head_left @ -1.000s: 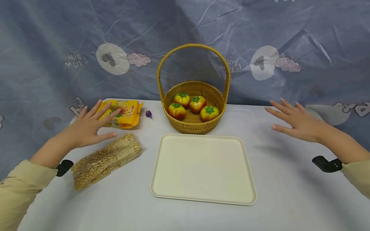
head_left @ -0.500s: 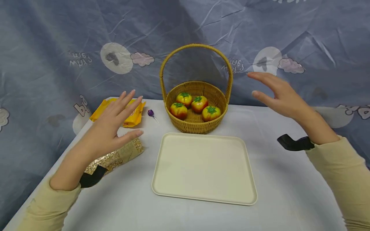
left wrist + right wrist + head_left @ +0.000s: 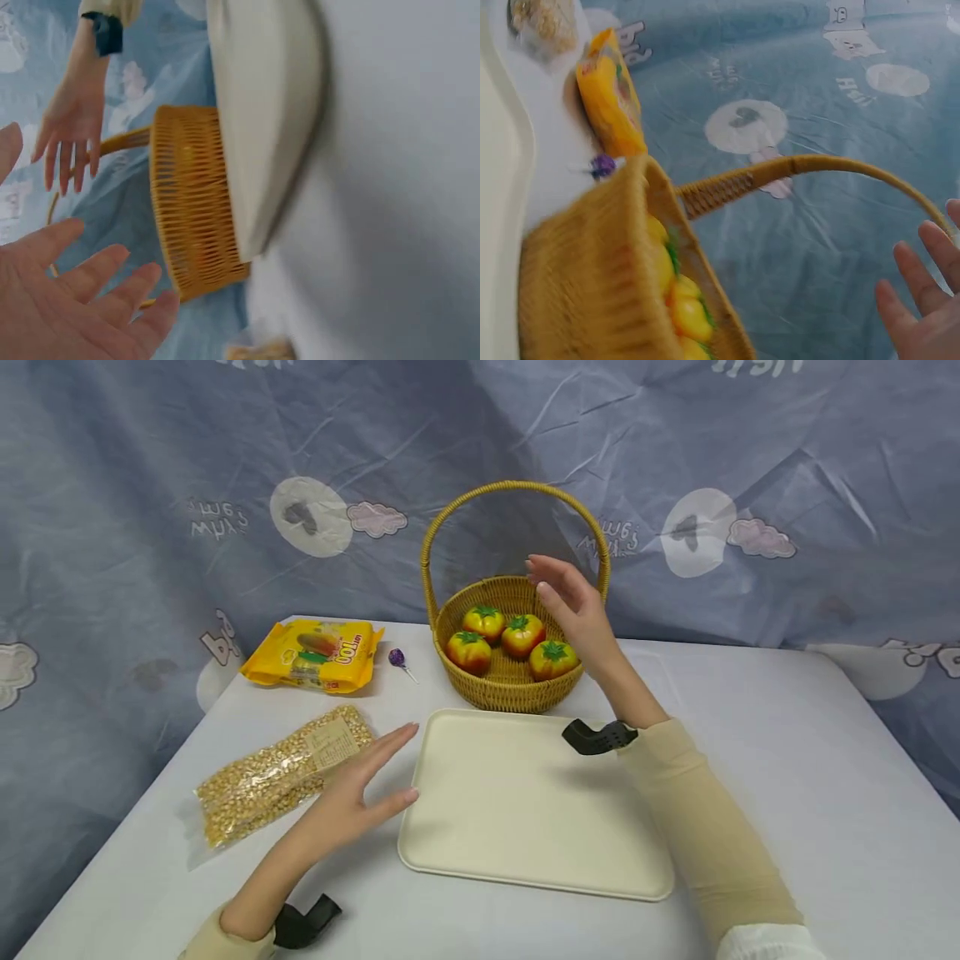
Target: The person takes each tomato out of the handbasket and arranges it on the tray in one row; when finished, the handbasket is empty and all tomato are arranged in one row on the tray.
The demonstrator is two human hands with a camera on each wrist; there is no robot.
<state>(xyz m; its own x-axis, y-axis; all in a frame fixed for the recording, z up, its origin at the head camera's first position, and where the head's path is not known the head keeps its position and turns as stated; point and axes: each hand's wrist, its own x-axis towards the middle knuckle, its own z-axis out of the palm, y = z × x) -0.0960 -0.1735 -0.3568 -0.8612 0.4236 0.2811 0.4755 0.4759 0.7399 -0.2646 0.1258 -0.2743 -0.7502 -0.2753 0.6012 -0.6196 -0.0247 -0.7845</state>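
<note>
My right hand (image 3: 581, 614) hovers in front of the right part of the wicker basket (image 3: 491, 695), below its tall arched handle (image 3: 510, 486). Its fingers are loosely bent and hold nothing; the right wrist view shows them spread near the handle. Several red-and-yellow tomatoes (image 3: 468, 652) with green tops lie in the basket. My left hand (image 3: 348, 797) is over the table by the left edge of the cream tray (image 3: 525, 810). Nothing is between its straight fingers and thumb. Behind it lies a clear bag of corn kernels (image 3: 258, 785), partly covered by the hand.
A yellow packet (image 3: 318, 652) lies at the back left, with a purple lollipop (image 3: 397, 657) between it and the basket. The white table (image 3: 787, 760) ends at a blue-grey printed curtain (image 3: 675, 435) behind. The basket's handle stands high above its bowl.
My right hand has swung left from the table's right side to the basket. My left hand has come nearer and to the right, uncovering the yellow packet. The objects stay where they were.
</note>
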